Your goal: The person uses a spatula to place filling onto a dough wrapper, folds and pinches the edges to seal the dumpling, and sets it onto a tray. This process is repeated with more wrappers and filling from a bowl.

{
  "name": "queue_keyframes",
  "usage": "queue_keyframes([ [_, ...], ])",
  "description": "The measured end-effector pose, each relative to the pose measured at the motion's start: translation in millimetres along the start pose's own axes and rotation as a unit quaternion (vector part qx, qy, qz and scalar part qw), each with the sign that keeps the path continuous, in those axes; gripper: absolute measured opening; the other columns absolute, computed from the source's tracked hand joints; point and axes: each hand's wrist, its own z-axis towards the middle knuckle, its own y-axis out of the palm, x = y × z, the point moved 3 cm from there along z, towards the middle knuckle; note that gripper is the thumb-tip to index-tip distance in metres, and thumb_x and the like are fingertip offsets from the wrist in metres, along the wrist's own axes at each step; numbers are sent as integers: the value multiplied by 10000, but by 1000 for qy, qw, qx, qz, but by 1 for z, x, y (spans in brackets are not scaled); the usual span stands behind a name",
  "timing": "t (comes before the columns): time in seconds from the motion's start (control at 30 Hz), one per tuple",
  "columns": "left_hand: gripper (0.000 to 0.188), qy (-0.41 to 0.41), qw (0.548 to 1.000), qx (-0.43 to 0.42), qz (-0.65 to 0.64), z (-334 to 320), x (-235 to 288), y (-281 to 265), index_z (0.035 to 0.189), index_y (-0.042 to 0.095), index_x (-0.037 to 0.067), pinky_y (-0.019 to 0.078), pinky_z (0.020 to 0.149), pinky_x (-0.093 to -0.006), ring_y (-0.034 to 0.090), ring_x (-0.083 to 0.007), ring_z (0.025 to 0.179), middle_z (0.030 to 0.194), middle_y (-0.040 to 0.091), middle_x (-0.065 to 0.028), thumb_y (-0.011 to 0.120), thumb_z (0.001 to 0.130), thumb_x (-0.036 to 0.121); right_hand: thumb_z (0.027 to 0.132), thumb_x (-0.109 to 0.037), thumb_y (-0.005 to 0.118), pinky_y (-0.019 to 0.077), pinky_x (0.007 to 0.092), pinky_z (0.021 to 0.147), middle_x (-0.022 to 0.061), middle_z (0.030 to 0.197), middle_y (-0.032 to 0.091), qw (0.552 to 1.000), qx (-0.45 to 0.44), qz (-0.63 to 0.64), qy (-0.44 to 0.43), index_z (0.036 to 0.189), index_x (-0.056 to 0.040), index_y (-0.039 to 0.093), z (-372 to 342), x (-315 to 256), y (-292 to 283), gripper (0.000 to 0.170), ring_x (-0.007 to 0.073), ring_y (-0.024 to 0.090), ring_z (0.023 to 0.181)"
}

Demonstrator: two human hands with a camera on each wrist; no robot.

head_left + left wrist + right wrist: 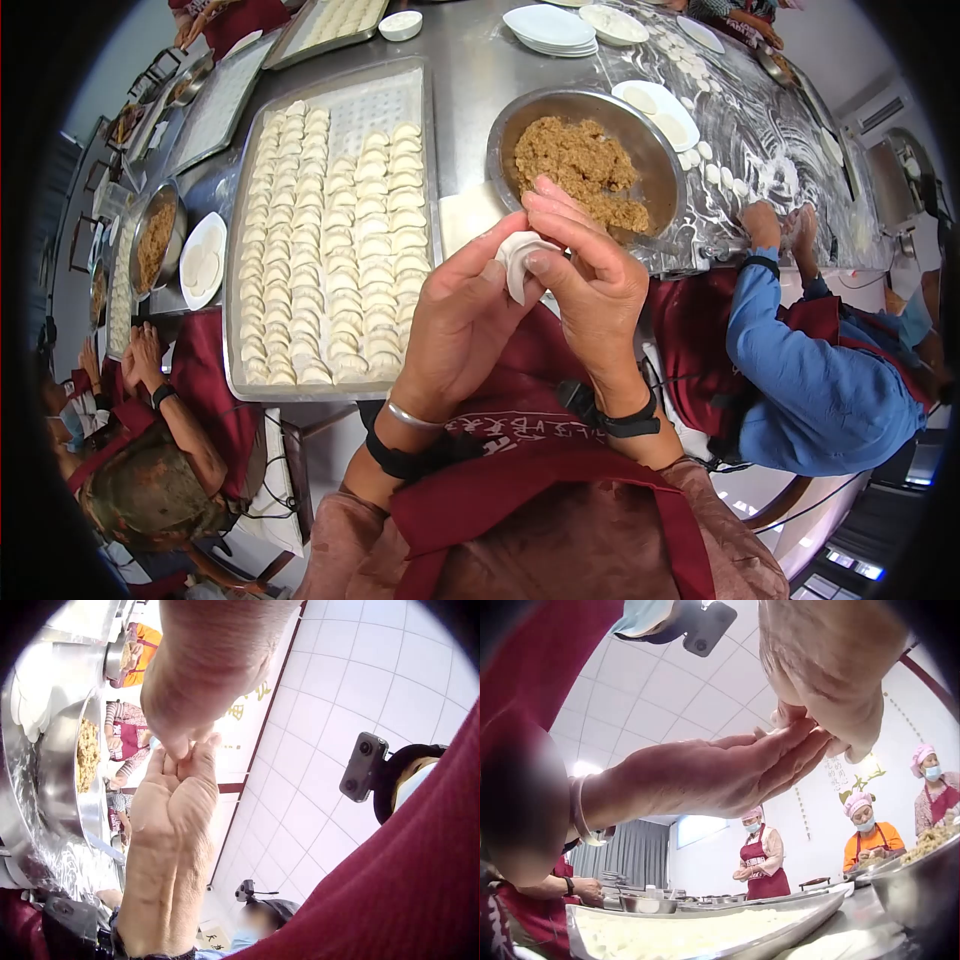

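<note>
In the head view a white dumpling (517,262), its wrapper folded over, sits between both hands above the table's near edge. My left hand (462,305) pinches it from the left with thumb and fingers. From the other side my right hand (598,290) pinches its edge, thumb in front and fingers behind. Just beyond the fingers stands a metal bowl (672,205) with brown minced filling (570,160). Both wrist views show the hands meeting at the fingertips, the left hand (712,776) wearing a bangle; the dumpling is hidden there by the fingers.
A large metal tray (432,110) with rows of shaped dumplings (290,250) lies on the left. Plates (548,27) stand behind the bowl, and a plate of wrappers (655,108) is at its right. Flour covers the steel table (780,150) on the right. People work on both sides.
</note>
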Motion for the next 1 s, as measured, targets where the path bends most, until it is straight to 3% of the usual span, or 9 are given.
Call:
queue_keyframes([
  [0.2,619,-8,1000,-4,18,1,-3,1,1429,297,-109,322,1156,-426,448,-261,1323,1416,433,-204,574,961,187,787,1,718,441,413,1019,132,1020,721,999,0,-10,-49,943,8,717,2,5,-5,156,303,610,1162],
  [0.4,609,-26,999,-7,24,1,1,-3,1425,306,-110,350,1138,-417,467,-254,1304,1392,466,-199,542,981,233,777,-17,732,442,421,1014,113,1028,724,995,-53,-27,-82,942,4,722,6,5,-8,166,311,614,1155],
  [0.47,593,-34,999,-11,25,-2,3,-6,1414,329,-108,363,1129,-415,477,-251,1295,1380,483,-191,518,992,264,758,-27,744,431,432,1025,106,1010,729,999,-42,8,23,912,-14,733,8,-1,-3,155,312,615,1156],
  [0.53,583,-43,999,-16,26,-2,3,-7,1403,351,-105,376,1119,-413,486,-248,1286,1368,499,-183,495,1003,295,753,-29,745,429,432,1030,112,1014,728,998,-64,-14,9,919,-21,737,9,-3,-4,167,315,605,1173],
  [0.6,452,-58,998,1,-9,-3,2,-8,1313,478,-64,458,1027,-376,566,-195,1158,1250,573,-121,459,1024,282,747,-30,747,428,432,1034,118,1018,727,996,-87,-36,-6,925,-28,741,10,0,-7,178,318,594,1190],
  [0.73,429,-53,999,11,-3,-4,3,-5,1273,505,-51,460,1023,-374,576,-192,1141,1224,584,-116,436,1033,298,744,-27,744,436,419,1032,114,1056,720,983,-158,-52,-75,949,-29,744,11,8,-12,205,333,560,1231],
  [0.77,489,-67,998,6,7,-4,2,-8,1315,467,-60,431,1057,-398,539,-217,1204,1291,550,-141,422,1032,335,742,-25,744,436,419,1034,105,1060,720,979,-170,-71,-91,942,-27,744,10,8,-12,200,335,552,1239],
  [0.87,555,-85,996,-2,13,-5,2,-11,1346,441,-65,405,1088,-421,505,-241,1265,1354,519,-165,398,1031,389,738,-26,738,423,451,1041,80,1003,735,984,-172,-34,-23,863,-26,744,14,-1,-7,126,327,568,1221],
  [1.0,569,-99,995,-1,19,-5,-1,-19,1332,459,-48,409,1085,-415,515,-235,1253,1346,525,-157,398,1025,427,740,-37,727,412,486,1044,67,956,740,977,-207,-50,-27,829,-31,736,16,-1,-8,90,321,572,1218],
])
